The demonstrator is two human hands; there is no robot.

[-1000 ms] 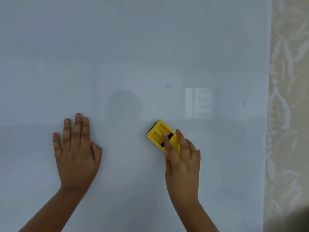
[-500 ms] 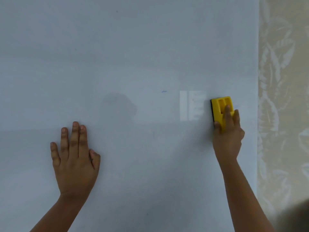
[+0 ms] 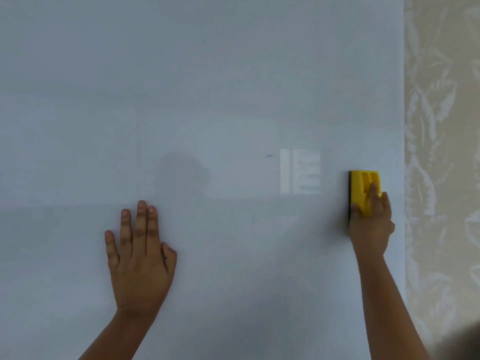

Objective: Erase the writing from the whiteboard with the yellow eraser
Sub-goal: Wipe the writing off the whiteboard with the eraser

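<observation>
The whiteboard [image 3: 207, 87] fills most of the head view. Its surface is nearly bare, with a small blue mark [image 3: 269, 156] right of centre and a fainter speck [image 3: 253, 218] lower down. My right hand [image 3: 370, 224] presses the yellow eraser [image 3: 359, 187] flat against the board close to its right edge; the eraser's black felt shows along its left side. My left hand [image 3: 140, 258] lies flat on the board at lower left, fingers together and pointing up, holding nothing.
Beige wallpaper [image 3: 441, 152] with a pale leaf pattern borders the board on the right. A bright window reflection [image 3: 300, 171] and a dark head-shaped reflection [image 3: 181, 172] show on the glossy board.
My right hand swept the eraser from the board's lower middle up and rightward to near the right edge, then slightly downward. My left hand stayed flat in place.
</observation>
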